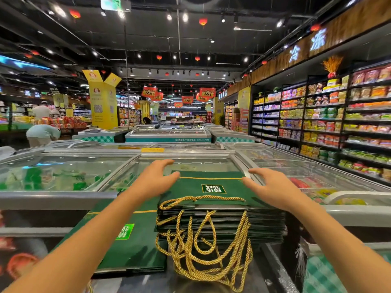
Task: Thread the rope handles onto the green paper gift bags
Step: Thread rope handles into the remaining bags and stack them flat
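Observation:
A tall stack of flat green paper gift bags (pixel 211 187) lies on a freezer lid, each with gold rope handles (pixel 203 246) hanging off the near edge in a tangle. My left hand (pixel 157 177) rests with relaxed fingers on the far left corner of the top bag. Over the bag's right edge my right hand (pixel 268 187) is spread with its fingers straight. Neither hand holds a rope. A second, lower pile of green bags (pixel 127 235) lies flat to the left of the stack.
Glass-topped chest freezers (pixel 69 172) stretch left, right and ahead. Stocked shelves (pixel 321 121) line the right wall. A person in a pale shirt (pixel 43 134) bends over at far left. A green checked cloth (pixel 323 273) shows at lower right.

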